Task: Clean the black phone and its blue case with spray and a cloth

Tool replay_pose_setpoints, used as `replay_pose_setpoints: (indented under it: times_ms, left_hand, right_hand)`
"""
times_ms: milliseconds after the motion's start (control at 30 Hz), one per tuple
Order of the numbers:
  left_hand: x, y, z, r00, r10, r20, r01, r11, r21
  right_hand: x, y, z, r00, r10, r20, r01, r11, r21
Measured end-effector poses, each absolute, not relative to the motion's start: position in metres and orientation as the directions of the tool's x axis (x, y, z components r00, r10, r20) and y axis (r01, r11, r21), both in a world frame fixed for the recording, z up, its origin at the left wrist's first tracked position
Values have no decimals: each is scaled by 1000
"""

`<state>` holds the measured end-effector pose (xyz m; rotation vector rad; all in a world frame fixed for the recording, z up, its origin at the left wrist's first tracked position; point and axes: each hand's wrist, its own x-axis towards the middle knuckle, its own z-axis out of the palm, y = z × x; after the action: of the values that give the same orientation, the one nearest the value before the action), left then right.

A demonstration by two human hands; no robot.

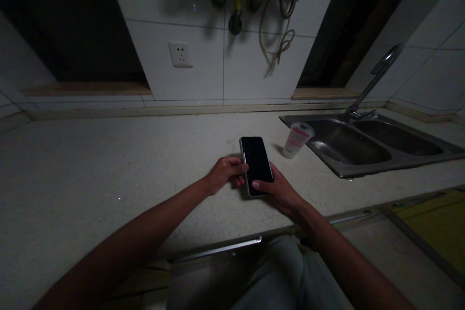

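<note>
Over my feed, my left grip pinches the left edge of the phone, presumably steadying it; the phone sits between both grips, face up over the desk; my right grip clasps its lower right, likely carrying the weight; a cup stands farther right.

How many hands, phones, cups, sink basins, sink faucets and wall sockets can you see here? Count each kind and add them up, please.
Hands: 2 (left hand, right hand)
Phone: 1
Cup: 1
Sink basins: 2 (left basin, right basin)
Sink faucet: 1
Wall socket: 1
Total: 8
</note>
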<state>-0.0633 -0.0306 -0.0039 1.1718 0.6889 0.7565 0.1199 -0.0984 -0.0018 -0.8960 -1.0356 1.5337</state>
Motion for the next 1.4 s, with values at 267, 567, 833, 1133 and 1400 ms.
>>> replay_pose_setpoints:
  times_ms: [267, 567, 833, 1133, 1400]
  left_hand:
    - [-60, -37, 0, 520, 845, -126, -139, 229, 963]
    - [-59, -31, -2, 504, 852, -139, -212, 278, 937]
    - [-64, -23, -3, 301, 941, -154, -349, 259, 901]
    - [-60, -26, -5, 277, 954, -119, -285, 200, 937]
    - [-65, -24, -15, 184, 943, 277, 237, -316, 919]
  right_hand:
    - [121, -97, -8, -119, 992, -46, -294, -80, -952]
    - [118, -99, -4, -119, 988, -97, -288, -128, -949]
    - [118, -102, -4, -161, 983, -90, -141, -113, -984]
    - [118, -101, -4, -88, 994, -69, -156, -82, -984]
    - [131, -91, -20, 398, 914, 85, 49, 72, -996]
